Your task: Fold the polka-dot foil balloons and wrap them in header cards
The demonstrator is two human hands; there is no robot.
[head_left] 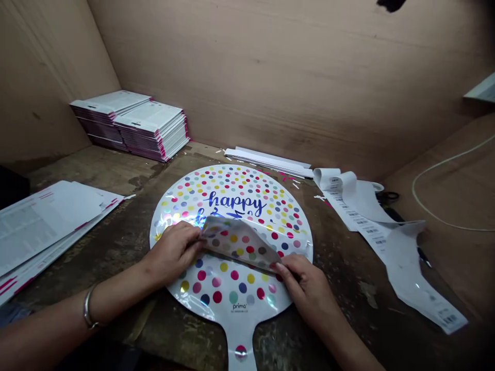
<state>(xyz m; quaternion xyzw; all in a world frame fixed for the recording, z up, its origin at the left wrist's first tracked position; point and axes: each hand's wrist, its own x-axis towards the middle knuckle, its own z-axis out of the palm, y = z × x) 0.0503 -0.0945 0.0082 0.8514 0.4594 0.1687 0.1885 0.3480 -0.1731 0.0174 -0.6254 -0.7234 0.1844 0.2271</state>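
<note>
A flat round foil balloon (240, 185) lies on the table, white with coloured dots and blue "happy" lettering, its tail pointing toward me. A raised dotted flap (243, 239) stands over its middle and covers part of the lettering below "happy". Whether the flap is a fold of the balloon or a separate piece, I cannot tell. My left hand (176, 252) pinches the flap's left corner between thumb and fingers. At the other end, my right hand (303, 283) grips the flap's right corner, close above the balloon's surface.
Stacks of printed cards (150, 129) stand at the back left. More printed sheets (50, 221) lie on the left. White paper strips (268, 161) rest along the back wall. A curling strip of barcode labels (371, 226) runs down the right side, with dark-handled scissors (389, 196) behind it.
</note>
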